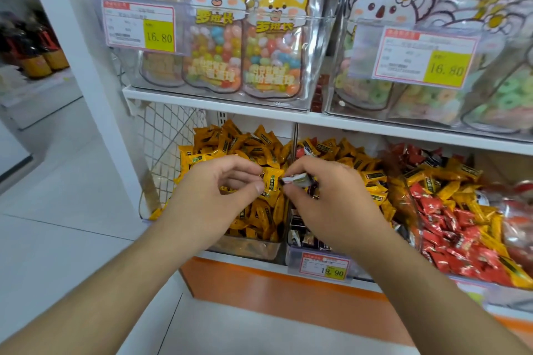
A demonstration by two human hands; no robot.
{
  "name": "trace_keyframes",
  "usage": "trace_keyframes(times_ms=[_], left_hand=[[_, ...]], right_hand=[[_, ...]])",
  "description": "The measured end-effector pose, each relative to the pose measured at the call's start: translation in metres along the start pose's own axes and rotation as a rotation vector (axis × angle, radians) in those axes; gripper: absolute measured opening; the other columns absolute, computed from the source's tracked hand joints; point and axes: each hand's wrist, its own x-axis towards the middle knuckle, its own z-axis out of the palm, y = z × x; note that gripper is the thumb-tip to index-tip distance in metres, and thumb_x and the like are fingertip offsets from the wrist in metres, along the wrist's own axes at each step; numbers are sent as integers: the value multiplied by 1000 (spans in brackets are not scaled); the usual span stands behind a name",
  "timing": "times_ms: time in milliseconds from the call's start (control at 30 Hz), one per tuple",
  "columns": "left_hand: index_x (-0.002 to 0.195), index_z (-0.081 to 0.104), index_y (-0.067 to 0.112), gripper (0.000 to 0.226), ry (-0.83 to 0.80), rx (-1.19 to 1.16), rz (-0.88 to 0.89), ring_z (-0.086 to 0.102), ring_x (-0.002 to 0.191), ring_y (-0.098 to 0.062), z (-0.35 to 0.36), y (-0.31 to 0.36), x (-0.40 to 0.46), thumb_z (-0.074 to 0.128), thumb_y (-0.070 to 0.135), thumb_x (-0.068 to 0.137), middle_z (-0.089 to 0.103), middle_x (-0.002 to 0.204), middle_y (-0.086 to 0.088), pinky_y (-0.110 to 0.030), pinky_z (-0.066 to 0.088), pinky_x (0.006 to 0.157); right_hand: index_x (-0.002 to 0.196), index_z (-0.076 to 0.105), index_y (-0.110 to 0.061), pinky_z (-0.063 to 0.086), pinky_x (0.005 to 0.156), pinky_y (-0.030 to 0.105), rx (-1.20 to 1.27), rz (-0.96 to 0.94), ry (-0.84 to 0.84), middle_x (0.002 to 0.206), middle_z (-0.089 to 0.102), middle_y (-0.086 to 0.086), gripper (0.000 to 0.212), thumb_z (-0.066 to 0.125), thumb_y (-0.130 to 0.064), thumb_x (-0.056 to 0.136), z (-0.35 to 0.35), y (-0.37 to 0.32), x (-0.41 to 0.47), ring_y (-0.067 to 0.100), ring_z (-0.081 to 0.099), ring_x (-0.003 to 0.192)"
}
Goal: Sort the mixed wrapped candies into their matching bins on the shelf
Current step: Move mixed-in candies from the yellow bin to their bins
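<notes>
- Left hand (215, 190) pinches a yellow candy (270, 181) between thumb and fingertips, above the left bin (248, 248), which holds nearly all yellow pieces.
- Right hand (326, 196) has its grip closed on a white candy (295, 181), held at the wrapper end, over the divider between the left bin and the middle bin (314, 251). Other dark wrappers may be tucked in that palm; cannot tell.
- Middle bin: yellow mixed with dark and white wrappers. Right bin (461, 225): red and yellow mixed, so plenty of sorting seems left.
- Handling, as a judgement: the pieces look light and small, with thin, crinkly and likely slick film. A fingertip pinch is enough. Best hold is on the twisted or sealed end, or across the firm middle. Little risk of breakage; the main risk is a piece slipping into the wrong bin.
- Heaps are loose and piled high; digging may spill pieces over the low front walls.
- Surface: white shelf (225, 104) with an orange base, price tag (324, 266) clipped at the front.
- Upper shelf carries clear boxes of bagged sweets (216, 37).
- Room: shop aisle, pale tiled floor (57, 239).
</notes>
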Motion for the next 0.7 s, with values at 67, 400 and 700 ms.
trace_keyframes(times_ms=[67, 400, 700], left_hand=[[101, 74, 31, 16, 50, 34, -47, 70, 91, -1, -5, -14, 6, 77, 19, 91, 76, 93, 14, -17, 56, 79], [116, 69, 26, 28, 110, 346, -211, 63, 95, 0, -21, -79, 26, 73, 13, 92, 69, 104, 14, -4, 40, 70], [145, 52, 43, 52, 46, 520, -204, 58, 65, 0, -11, -85, 36, 67, 27, 98, 61, 116, 8, -8, 40, 46]], right_hand=[[104, 67, -34, 43, 57, 14, -46, 62, 47, 92, 68, -14, 8, 68, -30, 97, -14, 8, 0, 0, 59, 65], [130, 62, -24, 39, 92, 19, -129, 210, 20, 132, 59, -7, 35, 67, -21, 96, -14, 17, -1, 13, 55, 121], [122, 63, -28, 30, 71, 3, -110, 190, 17, 131, 56, -11, 27, 66, -20, 97, -2, 16, 5, 5, 54, 106]])
